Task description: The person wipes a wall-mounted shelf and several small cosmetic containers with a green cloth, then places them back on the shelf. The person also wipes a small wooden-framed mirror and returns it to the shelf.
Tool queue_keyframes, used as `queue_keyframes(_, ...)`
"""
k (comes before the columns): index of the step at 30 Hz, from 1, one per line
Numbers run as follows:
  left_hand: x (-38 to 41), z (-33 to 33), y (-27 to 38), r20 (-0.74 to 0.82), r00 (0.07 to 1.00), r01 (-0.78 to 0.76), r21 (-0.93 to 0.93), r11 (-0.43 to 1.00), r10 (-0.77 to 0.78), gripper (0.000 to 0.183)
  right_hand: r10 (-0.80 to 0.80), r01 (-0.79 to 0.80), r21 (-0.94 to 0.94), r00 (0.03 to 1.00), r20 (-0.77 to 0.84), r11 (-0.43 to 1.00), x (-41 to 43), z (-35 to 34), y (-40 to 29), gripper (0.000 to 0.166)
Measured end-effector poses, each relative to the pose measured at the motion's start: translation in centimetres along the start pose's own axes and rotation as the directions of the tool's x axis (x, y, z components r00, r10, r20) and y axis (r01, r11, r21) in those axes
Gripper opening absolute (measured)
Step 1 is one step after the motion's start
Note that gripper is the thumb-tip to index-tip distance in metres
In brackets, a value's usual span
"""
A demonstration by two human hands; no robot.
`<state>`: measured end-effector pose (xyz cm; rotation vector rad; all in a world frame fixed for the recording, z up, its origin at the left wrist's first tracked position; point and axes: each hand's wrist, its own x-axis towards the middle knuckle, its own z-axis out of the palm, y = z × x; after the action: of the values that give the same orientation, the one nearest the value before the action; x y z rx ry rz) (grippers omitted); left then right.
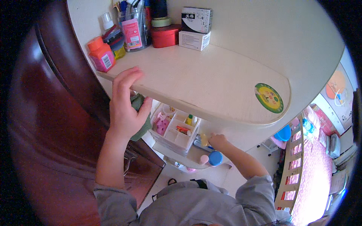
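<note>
My left hand (125,106) is at the front edge of the upper cream shelf (195,76), its foremost fingers over the edge. A dark green cloth (143,128) shows between its thumb and fingers and hangs below the palm. Lower down, my right hand (219,142) has its fingers curled at a small pale yellow thing (204,139), partly hidden by the fingertips. Blue-and-white packets or tubes (199,144) lie under it on the lower shelf. Left of that hand stands a white divided organizer box (176,137) with pink and other small items in its compartments.
An orange bottle (102,53), a clear jar of pens (134,31), a red box (165,36) and small cartons (195,28) stand at the back. A blue-lidded container (215,158) sits by the lower shelf's edge. Left is a dark wooden door (70,127); right, a railed bed (314,169).
</note>
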<state>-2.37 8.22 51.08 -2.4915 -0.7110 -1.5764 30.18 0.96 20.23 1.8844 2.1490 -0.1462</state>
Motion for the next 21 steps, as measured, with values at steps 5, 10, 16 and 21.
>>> queue_keyframes(5,0.0,0.2,0.0,-0.018,1.000,-0.003,-0.010,1.000,0.003,0.061,0.130,0.050,0.497,0.938,-0.320,0.866,-7.9,-5.8,1.5,0.035)
queue_keyframes(10,-0.1,0.3,0.1,-0.054,0.998,-0.020,0.011,1.000,0.020,0.061,0.451,0.026,0.942,0.873,-0.184,0.335,-11.3,-7.5,0.7,0.049)
queue_keyframes(16,-7.3,1.4,2.8,-0.138,0.982,-0.128,-0.007,0.992,0.126,0.044,0.391,0.286,0.929,0.847,-0.360,0.236,-11.1,-6.6,-0.2,0.054)
queue_keyframes(21,-17.0,8.5,6.8,0.675,0.716,0.652,-0.557,0.515,-0.176,0.041,0.389,0.453,0.886,0.803,-0.452,0.096,-10.9,-7.4,-3.1,0.055)
